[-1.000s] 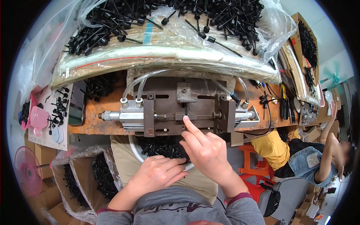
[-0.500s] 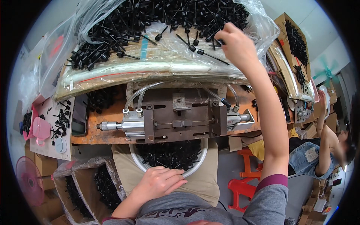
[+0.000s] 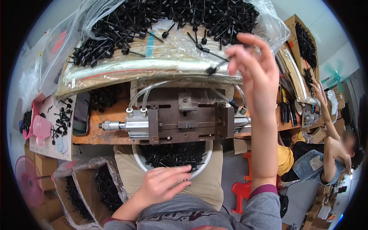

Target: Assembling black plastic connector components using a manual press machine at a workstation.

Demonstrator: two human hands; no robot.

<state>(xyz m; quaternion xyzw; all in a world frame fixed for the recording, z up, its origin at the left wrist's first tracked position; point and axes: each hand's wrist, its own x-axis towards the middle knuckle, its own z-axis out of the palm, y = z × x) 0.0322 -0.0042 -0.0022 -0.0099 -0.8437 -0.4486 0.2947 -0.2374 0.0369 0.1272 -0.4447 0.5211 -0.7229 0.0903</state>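
My right hand (image 3: 253,65) is raised over the front edge of the plastic-covered heap. A black part with a thick head and thin stem (image 3: 211,70) sticks out from its thumb and fingertips, while the other fingers are spread. My left hand (image 3: 165,183) lies with fingers stretched out at the near rim of a white round basin (image 3: 210,153) on my lap. Black stemmed parts (image 3: 172,155) fill the basin. Between the hands stands a dark metal fixture (image 3: 188,132) with a small block in its middle and a silver cylinder (image 3: 137,126) at its left.
A large heap of black parts (image 3: 184,15) lies on plastic sheeting beyond the fixture. Clear air hoses (image 3: 143,92) arch over the bench. Left are a pink cup (image 3: 41,127) and lined boxes (image 3: 82,180). At right, a co-worker (image 3: 322,159) sits near a red stool (image 3: 239,191).
My right hand has come back from the heap toward me, with a black part now at its fingertips. My left hand's fingers have shifted slightly. The co-worker's arm has moved toward the box of parts.
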